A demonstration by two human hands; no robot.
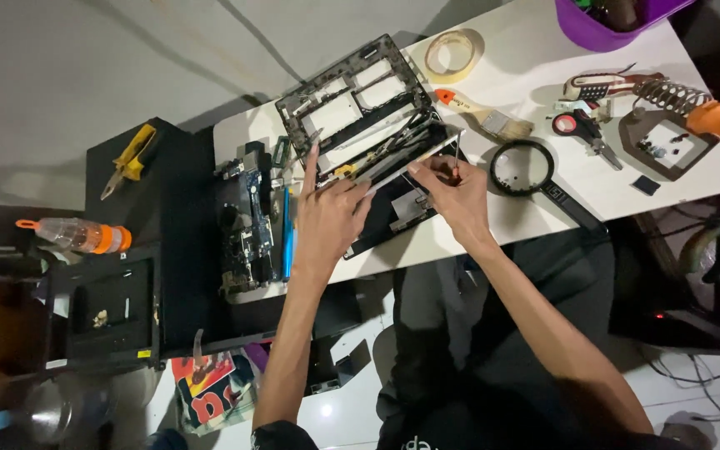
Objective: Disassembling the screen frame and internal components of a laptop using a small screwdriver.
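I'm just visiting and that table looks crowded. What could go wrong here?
The screwdriver in the right hand might slip and scratch the open laptop. The circuit board lies near the table edge; an elbow could knock it off. Loose screws could roll away unseen.

white table (543,212) | pale grey floor (85,75) w/ hard shadows | black side unit (181,250) | dim edges

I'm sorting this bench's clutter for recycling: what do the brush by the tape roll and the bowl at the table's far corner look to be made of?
The brush looks like a pale, unpainted wooden handle with an orange tip, a shiny metal band and light bristles. The bowl looks like plastic: uniform glossy purple with a smooth moulded rim. Both are judged by look only.
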